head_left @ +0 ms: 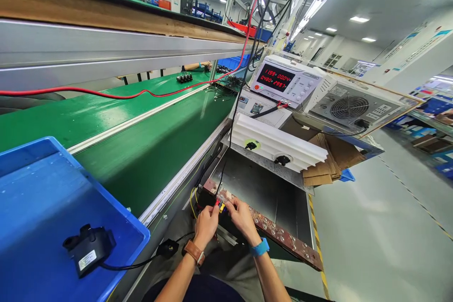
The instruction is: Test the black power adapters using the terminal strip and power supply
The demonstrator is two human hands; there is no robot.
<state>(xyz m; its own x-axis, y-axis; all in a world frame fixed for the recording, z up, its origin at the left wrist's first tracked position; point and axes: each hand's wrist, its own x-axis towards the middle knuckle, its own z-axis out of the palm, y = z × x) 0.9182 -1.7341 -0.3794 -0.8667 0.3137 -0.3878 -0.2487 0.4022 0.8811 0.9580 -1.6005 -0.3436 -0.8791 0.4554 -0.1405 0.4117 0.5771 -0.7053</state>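
At the near left, a blue plastic tray (144,235) holds a small black ported device (94,247), which looks like a pump; the raised walls probably stop it from sliding off. Its black cable (116,268) crosses the tray's right side towards a black connector (167,248) near the person's lap, probably leaving the device parked while its lead is within reach. Beyond, the green conveyor belt (159,151) runs into the distance, where a co-worker's forearm (193,66) rests over its far side.

Near the centre, the left hand (207,222) appears to pinch a small red connector (217,202), presumably with fingertips because the piece is tiny. A yellow connector (222,208) sits just right of it, between the hands, at the near edge of a brown riveted strip (279,232). The right hand (243,217) has its fingertips drawn together beside the yellow piece; whether they grip anything, I cannot tell. The strip borders a steel drawer (283,198) and may offer a steady edge to work against. Farther right, the bench power supply (283,81) tilts its lit red readout towards the person, seemingly for easy reading.
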